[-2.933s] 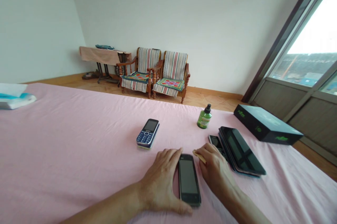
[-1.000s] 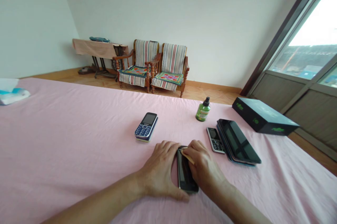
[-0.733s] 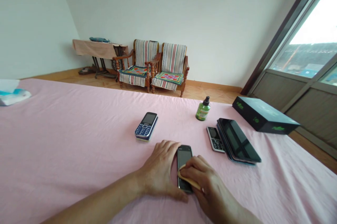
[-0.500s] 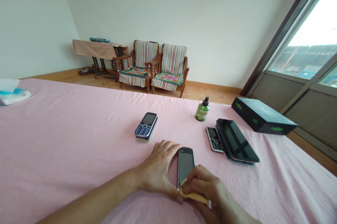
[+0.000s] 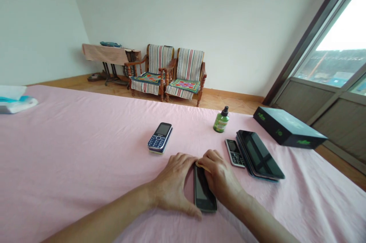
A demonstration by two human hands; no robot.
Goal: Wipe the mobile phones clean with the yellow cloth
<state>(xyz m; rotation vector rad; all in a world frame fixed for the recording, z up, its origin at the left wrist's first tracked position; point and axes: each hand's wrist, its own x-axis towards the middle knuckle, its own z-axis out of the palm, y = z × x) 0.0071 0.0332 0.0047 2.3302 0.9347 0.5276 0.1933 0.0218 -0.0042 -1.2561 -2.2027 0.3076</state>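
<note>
A dark touchscreen phone [image 5: 202, 191] lies face up on the pink sheet [image 5: 85, 147]. My left hand [image 5: 174, 186] braces it along its left side, fingertips at the far end and thumb by the near left corner. Over the phone's far end, my right hand [image 5: 219, 174] is closed on a yellow cloth [image 5: 200, 165], pressing it to the screen. Most of the cloth is hidden under the fingers. Right of that hand is a small keypad phone [image 5: 235, 154], beside a stack topped by a black tablet [image 5: 261, 155].
A blue keypad phone [image 5: 160, 136] rests on another flat item to the left. Farther back stand a green spray bottle [image 5: 221, 120] and a black box [image 5: 286, 127]. A tissue pack [image 5: 18, 104] lies at the far left. Two wooden chairs [image 5: 185, 71] are beyond the sheet's edge.
My right hand has slid the cloth from the phone's near end up to its far end, uncovering the near end. My left hand keeps its place along the phone.
</note>
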